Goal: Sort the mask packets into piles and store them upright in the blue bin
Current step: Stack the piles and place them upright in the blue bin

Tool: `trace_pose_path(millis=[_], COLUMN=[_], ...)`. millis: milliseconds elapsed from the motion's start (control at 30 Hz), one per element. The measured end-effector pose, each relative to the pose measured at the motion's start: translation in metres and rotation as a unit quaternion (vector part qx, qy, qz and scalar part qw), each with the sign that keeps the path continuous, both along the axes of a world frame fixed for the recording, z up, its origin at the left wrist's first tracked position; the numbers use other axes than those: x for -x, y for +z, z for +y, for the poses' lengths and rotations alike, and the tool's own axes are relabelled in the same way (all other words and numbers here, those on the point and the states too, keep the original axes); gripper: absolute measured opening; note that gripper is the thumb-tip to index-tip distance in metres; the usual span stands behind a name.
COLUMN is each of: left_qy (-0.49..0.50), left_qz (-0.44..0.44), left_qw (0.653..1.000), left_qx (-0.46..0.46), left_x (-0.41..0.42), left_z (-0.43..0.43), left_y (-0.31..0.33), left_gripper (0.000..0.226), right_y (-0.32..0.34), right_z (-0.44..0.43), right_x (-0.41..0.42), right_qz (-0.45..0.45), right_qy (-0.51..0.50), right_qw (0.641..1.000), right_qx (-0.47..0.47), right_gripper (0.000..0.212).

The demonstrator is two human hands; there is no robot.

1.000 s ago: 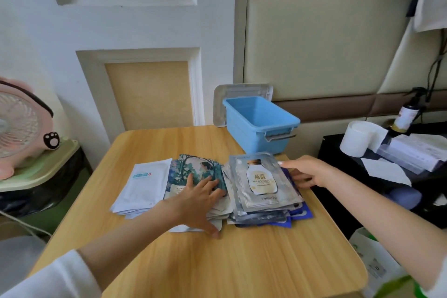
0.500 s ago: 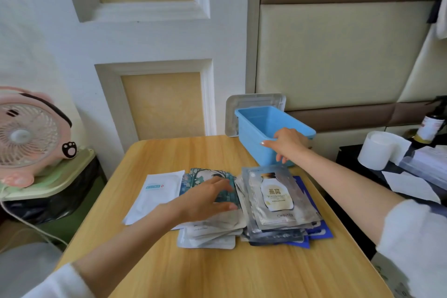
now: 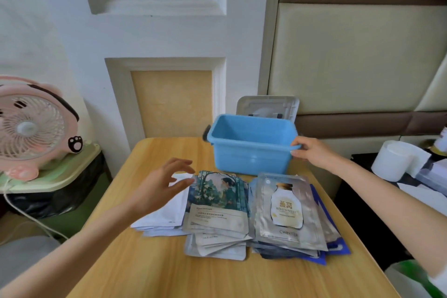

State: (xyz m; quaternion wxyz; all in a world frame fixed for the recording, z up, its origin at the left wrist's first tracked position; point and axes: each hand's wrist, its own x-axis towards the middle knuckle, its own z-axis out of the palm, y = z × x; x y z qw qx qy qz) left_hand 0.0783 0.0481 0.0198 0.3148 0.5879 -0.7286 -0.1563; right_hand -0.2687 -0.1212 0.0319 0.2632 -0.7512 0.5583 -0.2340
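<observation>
Three piles of mask packets lie flat on the wooden table (image 3: 150,271): a white pile (image 3: 167,215) on the left, a green illustrated pile (image 3: 217,210) in the middle, and a silver bottle-print pile (image 3: 289,210) on the right over dark blue packets. The empty blue bin (image 3: 251,145) stands just behind the piles. My right hand (image 3: 310,155) grips the bin's right rim. My left hand (image 3: 162,184) hovers with fingers spread above the white pile, holding nothing.
The bin's grey lid (image 3: 267,106) leans on the wall behind it. A pink fan (image 3: 33,126) sits on a stand to the left. At the right, a white paper roll (image 3: 394,159) and clutter rest on a dark side table.
My right hand moved from the bin's front to its right rim, and the bin now sits nearer the piles. My left hand lifted off the green pile and shifted left.
</observation>
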Motion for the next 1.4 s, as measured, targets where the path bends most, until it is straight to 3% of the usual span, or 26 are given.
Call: trace_pose_path(millis=[67,167,267,333,400,467,533,667,800,867,1000,1067,1200,1333,1400], left_qy=[0.036,0.113,0.145,0.172,0.181,0.118,0.022,-0.13,-0.165,-0.163,-0.159,-0.164,-0.085,-0.061,-0.058], left_qz=[0.016,0.047,0.047,0.014,-0.043,-0.083,-0.09,-0.136,-0.26,-0.303,-0.381,-0.394,-0.322,-0.219,-0.196], left_qw=[0.999,0.992,0.988,0.985,0.982,0.985,0.992,0.982,0.94,0.931,0.91,0.904,0.942,0.974,0.979], left_qx=[0.01,-0.001,-0.009,-0.017,0.032,0.095,0.091,-0.016,-0.145,-0.119,0.027,0.034,-0.046,-0.012,-0.012], left_x=[0.004,0.009,0.01,0.011,0.018,0.032,0.05,0.088,0.106,0.11,0.128,0.145,0.179,0.173,0.166], left_z=[-0.007,-0.019,-0.035,-0.044,-0.046,-0.041,-0.035,-0.022,-0.018,-0.018,-0.012,-0.005,0.002,-0.003,-0.005], left_y=[-0.002,0.0,0.002,-0.002,-0.007,-0.011,-0.012,-0.015,-0.032,-0.046,-0.058,-0.06,-0.058,-0.043,-0.036], left_gripper=[0.023,0.045,0.054,0.055,0.055,0.055,0.063,0.067,0.105,0.109,0.116,0.12,0.111,0.072,0.066], right_y=[-0.004,-0.006,-0.002,-0.004,-0.008,-0.013,-0.016,-0.026,-0.038,-0.037,-0.033,-0.03,-0.018,-0.011,-0.01], right_z=[-0.008,-0.011,-0.004,-0.002,-0.001,0.004,0.016,0.044,0.058,0.06,0.061,0.062,0.065,0.064,0.065], right_x=[-0.007,-0.027,-0.044,-0.042,-0.028,-0.008,0.008,0.024,0.029,0.028,0.019,0.015,0.009,0.012,0.016], right_qz=[-0.025,-0.073,-0.115,-0.141,-0.136,-0.071,-0.013,0.034,-0.014,-0.017,-0.024,-0.062,-0.2,-0.238,-0.253], right_qy=[0.009,0.033,0.081,0.033,-0.089,-0.155,-0.157,-0.13,-0.125,-0.142,-0.131,-0.118,-0.088,-0.063,-0.063], right_qw=[1.0,0.997,0.988,0.989,0.987,0.984,0.979,0.964,0.958,0.957,0.954,0.942,0.903,0.899,0.897], right_qx=[0.0,-0.018,-0.059,-0.039,-0.012,-0.052,-0.126,-0.227,-0.259,-0.254,-0.27,-0.309,-0.37,-0.363,-0.358], right_gripper=[0.016,0.012,0.025,0.032,0.029,0.029,0.035,0.05,0.058,0.059,0.062,0.06,0.05,0.05,0.047])
